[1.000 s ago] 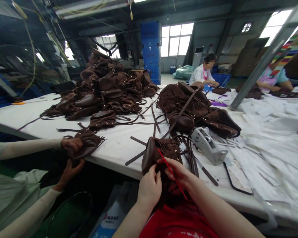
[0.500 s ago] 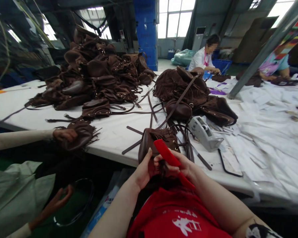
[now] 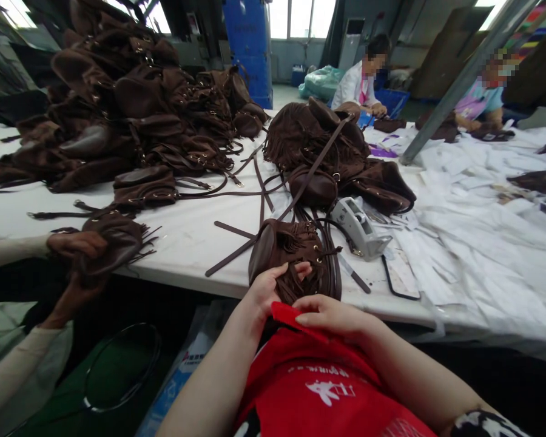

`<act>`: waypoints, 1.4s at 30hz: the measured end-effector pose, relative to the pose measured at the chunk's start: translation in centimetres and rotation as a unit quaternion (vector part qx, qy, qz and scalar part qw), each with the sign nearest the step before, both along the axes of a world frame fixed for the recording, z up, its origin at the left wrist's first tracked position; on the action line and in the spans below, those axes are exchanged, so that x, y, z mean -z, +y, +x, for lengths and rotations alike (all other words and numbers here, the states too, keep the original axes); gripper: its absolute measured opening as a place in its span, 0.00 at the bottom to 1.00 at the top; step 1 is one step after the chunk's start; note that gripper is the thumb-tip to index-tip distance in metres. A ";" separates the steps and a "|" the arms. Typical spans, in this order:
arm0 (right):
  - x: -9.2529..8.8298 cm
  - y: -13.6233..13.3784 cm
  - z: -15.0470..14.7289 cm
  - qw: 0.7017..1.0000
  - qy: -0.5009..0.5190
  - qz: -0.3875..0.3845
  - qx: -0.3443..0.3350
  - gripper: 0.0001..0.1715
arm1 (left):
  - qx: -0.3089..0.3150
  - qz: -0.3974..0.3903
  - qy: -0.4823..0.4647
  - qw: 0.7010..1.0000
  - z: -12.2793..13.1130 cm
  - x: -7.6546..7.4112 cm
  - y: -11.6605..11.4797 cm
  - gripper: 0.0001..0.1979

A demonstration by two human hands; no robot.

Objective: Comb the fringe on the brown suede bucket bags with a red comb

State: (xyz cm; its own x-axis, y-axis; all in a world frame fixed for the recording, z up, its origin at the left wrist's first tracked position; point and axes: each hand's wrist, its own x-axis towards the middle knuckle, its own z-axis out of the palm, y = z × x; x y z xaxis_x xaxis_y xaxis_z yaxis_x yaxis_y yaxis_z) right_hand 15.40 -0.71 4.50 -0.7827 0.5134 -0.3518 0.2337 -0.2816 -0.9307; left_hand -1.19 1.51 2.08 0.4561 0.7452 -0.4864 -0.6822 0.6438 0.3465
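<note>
A small dark brown fringed bag (image 3: 262, 253) lies at the table's front edge, with gold eyelets and a strap beside it. My left hand (image 3: 264, 292) is closed on the bag's fringe, strands running between thumb and fingers; some fingertips poke out past them. In my right hand (image 3: 334, 314) is a red comb (image 3: 286, 314), teeth facing down, just below the fringe and in front of my red apron. Part of the comb is hidden by the hand.
A grey tape dispenser (image 3: 361, 227) and a phone (image 3: 400, 276) lie right of the bag. Brown bags (image 3: 141, 97) are heaped behind, and white paper strips (image 3: 473, 212) spread rightward. At left, a co-worker's hands (image 3: 77, 246) hold another bag. A metal pole (image 3: 455, 91) slants upward.
My right hand has drawn the comb down from the bag toward my apron. My left hand has shifted onto the fringe. The co-worker's lower hand has risen to the other bag.
</note>
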 end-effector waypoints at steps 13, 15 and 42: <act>1.6 3.3 -1.5 0.788 -0.247 0.509 0.244 0.22 | -0.052 0.083 -0.054 0.994 0.8 -0.7 -1.2 0.20; 2.2 3.1 -2.2 0.785 -0.266 0.521 0.204 0.24 | -0.039 0.112 -0.081 0.990 0.8 -1.3 -1.4 0.24; 0.2 -3.0 -1.9 0.898 -0.052 0.434 -0.050 0.29 | -0.143 0.062 0.323 0.934 2.5 2.3 -1.0 0.05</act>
